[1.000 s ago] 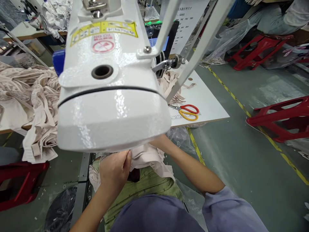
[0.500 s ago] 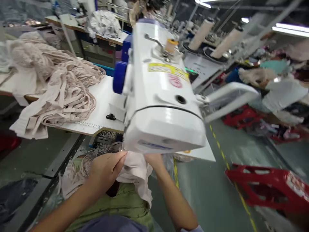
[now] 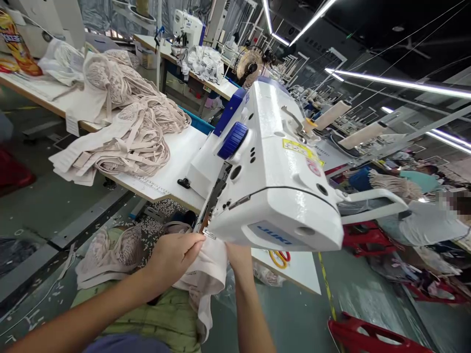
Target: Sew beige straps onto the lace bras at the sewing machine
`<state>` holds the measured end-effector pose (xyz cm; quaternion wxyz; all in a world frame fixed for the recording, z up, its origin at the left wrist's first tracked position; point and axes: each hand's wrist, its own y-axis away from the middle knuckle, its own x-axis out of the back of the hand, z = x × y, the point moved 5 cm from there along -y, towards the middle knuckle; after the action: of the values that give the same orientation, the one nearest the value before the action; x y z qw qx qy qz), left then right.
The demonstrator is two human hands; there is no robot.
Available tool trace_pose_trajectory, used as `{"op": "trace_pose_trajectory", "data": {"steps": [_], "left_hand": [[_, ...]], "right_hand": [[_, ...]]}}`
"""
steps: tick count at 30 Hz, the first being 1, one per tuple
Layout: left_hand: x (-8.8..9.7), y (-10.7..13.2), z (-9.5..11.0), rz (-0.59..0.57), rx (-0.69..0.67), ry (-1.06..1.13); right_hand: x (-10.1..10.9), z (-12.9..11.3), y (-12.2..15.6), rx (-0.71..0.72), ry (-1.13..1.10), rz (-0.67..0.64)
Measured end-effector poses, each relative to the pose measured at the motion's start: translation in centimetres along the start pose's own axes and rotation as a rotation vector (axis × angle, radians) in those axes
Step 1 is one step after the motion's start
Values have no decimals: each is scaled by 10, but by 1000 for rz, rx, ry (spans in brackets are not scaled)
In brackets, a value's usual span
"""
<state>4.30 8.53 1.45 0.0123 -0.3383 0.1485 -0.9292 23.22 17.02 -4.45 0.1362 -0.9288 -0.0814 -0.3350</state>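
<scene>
Pinching the pale fabric piece (image 3: 208, 267) with closed fingers, the left hand (image 3: 176, 255) sits just under the sewing machine head (image 3: 279, 196), fabric draping below the grip; the right hand (image 3: 232, 250) reaches under that head, its grip hidden.

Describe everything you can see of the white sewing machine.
The glossy white enamelled sewing machine stands on the white worktable. Its near end face bears blue JUKI lettering, upside down. A blue ribbed dial sits on its side; a yellow warning label and red round sticker lie on top. At its lower near edge the left hand pinches a pale pink fabric piece; the right forearm runs under it.
</scene>
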Motion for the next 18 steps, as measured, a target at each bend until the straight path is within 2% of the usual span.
{"op": "trace_pose_trajectory", "data": {"steps": [3, 10, 14, 18], "left_hand": [[-1, -2, 1, -30, 16, 16], [1, -2, 3, 26, -7, 22], [2, -3, 4, 32, -6, 29], [1, -2, 2, 30, 15, 22]], "right_hand": [[3, -1, -1, -41, 33, 10], [9, -9, -5, 49, -26, -7], [14, -14, -3, 1, -66, 20], [19, -20, 1, -108, -225, 90]]}}
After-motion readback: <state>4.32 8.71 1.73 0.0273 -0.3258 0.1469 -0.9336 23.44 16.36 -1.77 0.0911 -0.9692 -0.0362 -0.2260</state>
